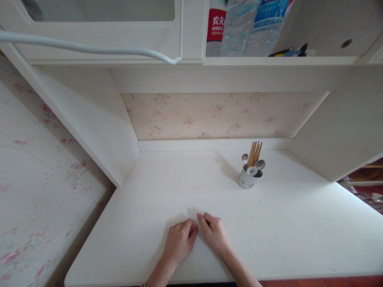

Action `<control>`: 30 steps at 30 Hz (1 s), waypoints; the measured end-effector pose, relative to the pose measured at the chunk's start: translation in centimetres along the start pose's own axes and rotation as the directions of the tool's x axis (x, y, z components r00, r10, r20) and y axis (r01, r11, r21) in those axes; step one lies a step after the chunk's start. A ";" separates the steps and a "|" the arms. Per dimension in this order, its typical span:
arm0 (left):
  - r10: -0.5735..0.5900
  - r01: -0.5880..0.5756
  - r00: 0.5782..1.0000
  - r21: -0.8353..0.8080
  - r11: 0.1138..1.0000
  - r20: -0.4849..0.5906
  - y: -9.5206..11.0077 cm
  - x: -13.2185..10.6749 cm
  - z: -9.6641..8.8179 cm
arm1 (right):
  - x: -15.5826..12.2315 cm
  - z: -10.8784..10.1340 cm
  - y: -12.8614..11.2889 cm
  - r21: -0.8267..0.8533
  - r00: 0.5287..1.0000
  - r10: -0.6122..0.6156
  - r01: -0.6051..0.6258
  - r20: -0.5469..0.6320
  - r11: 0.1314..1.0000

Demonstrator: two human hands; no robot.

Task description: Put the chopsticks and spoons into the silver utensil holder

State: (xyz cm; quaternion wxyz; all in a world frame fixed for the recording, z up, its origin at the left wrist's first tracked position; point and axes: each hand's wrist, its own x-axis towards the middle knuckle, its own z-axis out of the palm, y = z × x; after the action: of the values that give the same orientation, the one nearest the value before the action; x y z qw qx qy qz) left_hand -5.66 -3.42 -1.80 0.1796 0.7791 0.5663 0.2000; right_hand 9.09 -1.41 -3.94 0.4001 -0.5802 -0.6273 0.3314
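My left hand (180,240) rests on the white desk (185,179) near its front edge, fingers curled into a loose fist. Close beside it on the right, my right hand (214,233) is curled the same way, with a small gap between the two. Nothing shows in either fist. Beyond my right hand stands a white utensil holder (245,182) with small holes in its side. Upright in it are several wooden chopsticks (254,154), a metal spoon (260,164), a smaller metal spoon (244,157) and a white piece with a blue mark (252,171).
Overhead runs a shelf (269,61) holding plastic bottles (239,28). A white cable (89,48) crosses the cabinet door at upper left. Side panels (89,119) bound the desk, and floral wallpaper (206,115) covers the back. Blurred items (368,195) sit beyond the right panel.
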 end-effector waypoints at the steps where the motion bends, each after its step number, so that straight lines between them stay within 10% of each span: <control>1: -0.001 0.001 1.000 -0.001 1.000 -0.001 0.0 0.0 0.0 | 0.0 0.0 0.0 0.000 1.000 0.001 -0.001 0.005 1.000; 30: 0.012 -0.011 1.000 -0.021 1.000 0.023 -0.3 0.1 0.1 | 0.0 0.0 -0.2 -0.030 1.000 0.005 -0.004 0.024 1.000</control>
State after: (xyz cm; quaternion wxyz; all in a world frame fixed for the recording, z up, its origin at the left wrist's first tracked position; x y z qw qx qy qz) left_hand -5.84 -3.26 -2.00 0.1929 0.7827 0.5577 0.1978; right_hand 9.02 -1.43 -3.73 0.3832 -0.5836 -0.6354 0.3299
